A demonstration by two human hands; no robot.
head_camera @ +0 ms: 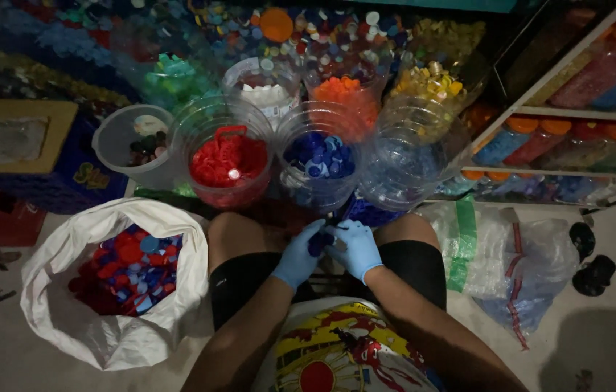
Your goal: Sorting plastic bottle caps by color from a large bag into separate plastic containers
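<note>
Left hand point(299, 254) and right hand point(355, 247) pinch a dark blue cap point(320, 241) — behind it, the blue-cap tub point(319, 163); a slip could drop it between the knees.

Gloved left hand point(299, 255) and right hand point(355, 247) pinching a dark blue cap point(320, 242); clear tubs of sorted caps point(230, 156) ahead

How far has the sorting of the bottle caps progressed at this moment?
Done: red caps and blue caps already lie in separate clear jars. In hand: left hand and right hand hold a dark blue cap. Left: white sack of mixed caps is still quite full.
</note>
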